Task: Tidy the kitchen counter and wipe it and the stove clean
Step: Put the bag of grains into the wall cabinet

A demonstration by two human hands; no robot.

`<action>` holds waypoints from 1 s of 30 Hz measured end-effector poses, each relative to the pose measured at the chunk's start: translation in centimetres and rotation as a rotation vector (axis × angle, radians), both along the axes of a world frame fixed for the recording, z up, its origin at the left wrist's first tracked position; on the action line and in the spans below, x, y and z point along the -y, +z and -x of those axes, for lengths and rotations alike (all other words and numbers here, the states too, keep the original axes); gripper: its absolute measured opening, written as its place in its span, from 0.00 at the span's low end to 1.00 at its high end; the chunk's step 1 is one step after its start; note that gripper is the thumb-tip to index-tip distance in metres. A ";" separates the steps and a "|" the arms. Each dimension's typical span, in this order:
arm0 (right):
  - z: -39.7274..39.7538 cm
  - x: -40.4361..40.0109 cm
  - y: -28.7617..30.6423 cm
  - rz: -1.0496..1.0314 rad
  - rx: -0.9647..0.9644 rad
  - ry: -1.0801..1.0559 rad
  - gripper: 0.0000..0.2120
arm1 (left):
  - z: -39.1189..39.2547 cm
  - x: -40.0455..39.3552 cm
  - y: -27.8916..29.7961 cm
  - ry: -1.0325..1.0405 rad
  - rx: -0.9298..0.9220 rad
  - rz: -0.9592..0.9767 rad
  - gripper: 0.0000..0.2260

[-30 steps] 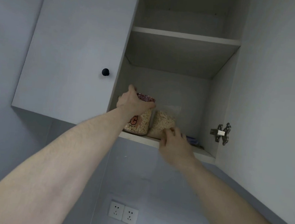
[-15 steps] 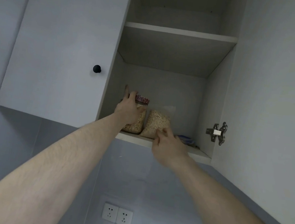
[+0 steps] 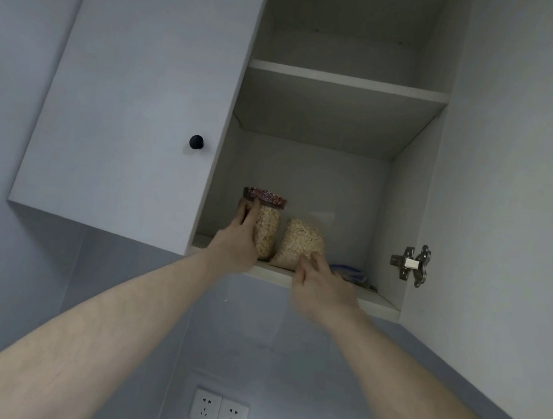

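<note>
Your left hand [image 3: 237, 242] was wrapped around the glass jar [image 3: 265, 223], thumb and fingers curled on its left side just under the patterned red lid [image 3: 264, 197]. The jar stood upright on the bottom shelf [image 3: 374, 302] of the open wall cabinet, a little left of the frame's centre, its long axis vertical, so the hand met it from below and from the left with the forearm rising steeply out of the lower left of the frame.

Just to the right, and touching the jar, the clear bag of oats [image 3: 300, 243] leaned upright on the same shelf. Your right hand [image 3: 323, 283] reached it from below, fingertips at the bag's lower right corner; motion blur hid whether they pinched the plastic or only pushed it, so I cannot tell its grip. That forearm came up from the lower right.

Both items sat near the shelf's front edge, the left hand nearer the jar and the right nearer the bag. My reading is that you were settling them deeper into the cabinet; the push would run straight back, away from you. A blue item [image 3: 347, 272] lay further right on the shelf.
</note>
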State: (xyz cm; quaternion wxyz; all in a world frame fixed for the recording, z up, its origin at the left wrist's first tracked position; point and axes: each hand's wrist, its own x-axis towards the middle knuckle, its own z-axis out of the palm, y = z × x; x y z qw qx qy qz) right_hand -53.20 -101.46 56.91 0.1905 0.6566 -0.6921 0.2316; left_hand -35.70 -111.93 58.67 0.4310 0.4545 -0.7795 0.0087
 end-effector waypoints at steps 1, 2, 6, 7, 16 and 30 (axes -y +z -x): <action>-0.1 0.0 0.0 0.006 -0.007 -0.006 0.23 | -0.4 -0.3 -0.4 0.002 0.010 -0.006 0.36; 0.0 0.0 -0.2 0.012 -0.011 -0.010 0.22 | -0.6 -0.6 -0.8 0.014 0.040 -0.016 0.33; -0.2 -0.3 -0.3 -0.003 -0.015 -0.026 0.21 | -2.0 -2.9 -1.7 0.132 0.228 -0.050 0.25; -0.4 -0.6 -0.5 -0.013 -0.019 -0.037 0.22 | -2.3 -3.8 -2.0 0.173 0.288 -0.047 0.23; -1.3 -7.3 -4.5 0.043 -0.048 0.039 0.27 | -4.2 -14.7 -4.1 0.137 0.341 -0.036 0.22; 4.8 -29.9 -11.8 -0.113 0.018 0.327 0.21 | -0.6 -39.3 -7.2 0.003 0.035 0.063 0.20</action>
